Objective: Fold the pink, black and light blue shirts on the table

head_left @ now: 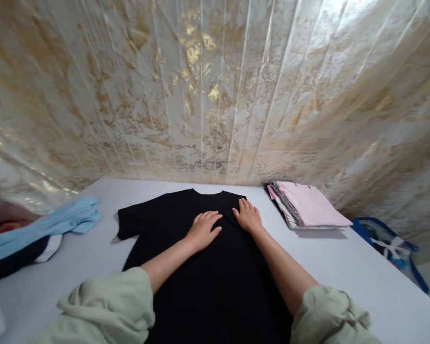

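A black short-sleeved T-shirt lies spread on the white table, its neckline at the far end and its lower part running out of view towards me. Its left sleeve sticks out to the side; on the right no sleeve sticks out, and a crease runs near the shoulder. My left hand rests flat on the upper chest of the shirt, fingers stretched to the right. At the right shoulder edge, my right hand lies palm down on the cloth with its fingers extended. Neither hand grips anything visible.
A stack of folded clothes, pink on top, sits at the back right of the white table. Loose light blue and dark garments lie at the left. A blue-edged bag is beyond the right edge. A patterned curtain hangs behind.
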{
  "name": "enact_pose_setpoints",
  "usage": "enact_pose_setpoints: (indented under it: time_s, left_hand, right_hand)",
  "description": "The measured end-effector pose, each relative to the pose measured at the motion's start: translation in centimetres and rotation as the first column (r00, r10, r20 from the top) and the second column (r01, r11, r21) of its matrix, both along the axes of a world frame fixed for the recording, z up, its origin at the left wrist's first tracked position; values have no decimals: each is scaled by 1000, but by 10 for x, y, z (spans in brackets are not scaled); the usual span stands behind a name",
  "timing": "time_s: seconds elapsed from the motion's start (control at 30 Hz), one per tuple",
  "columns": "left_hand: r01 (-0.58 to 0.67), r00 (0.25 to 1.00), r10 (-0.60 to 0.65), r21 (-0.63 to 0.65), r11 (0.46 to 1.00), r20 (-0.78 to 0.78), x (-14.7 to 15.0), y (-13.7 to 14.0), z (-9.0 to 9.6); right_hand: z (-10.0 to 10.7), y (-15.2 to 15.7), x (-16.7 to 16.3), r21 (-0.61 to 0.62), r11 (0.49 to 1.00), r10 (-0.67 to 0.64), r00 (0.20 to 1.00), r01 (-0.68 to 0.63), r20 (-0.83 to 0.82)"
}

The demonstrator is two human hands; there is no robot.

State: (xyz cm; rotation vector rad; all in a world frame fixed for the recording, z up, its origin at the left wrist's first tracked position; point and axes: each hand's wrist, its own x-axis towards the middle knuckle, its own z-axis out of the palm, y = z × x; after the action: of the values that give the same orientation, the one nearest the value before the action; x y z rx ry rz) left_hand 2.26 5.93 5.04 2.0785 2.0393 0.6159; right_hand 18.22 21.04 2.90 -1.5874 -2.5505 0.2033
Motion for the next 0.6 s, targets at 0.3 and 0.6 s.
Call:
enact_pose_setpoints:
  time_s: [0.3, 0.6]
  left_hand:
    - [-779, 626, 777, -14, 627, -60, -195, -94, 32]
    - [-762, 615, 776, -146, 631, 140, -242, -97, 9]
  right_hand:
    - [20, -23, -19, 79, 997, -3, 998, -2, 64]
    - [35, -155, -147, 24, 801, 592, 786, -598, -181]
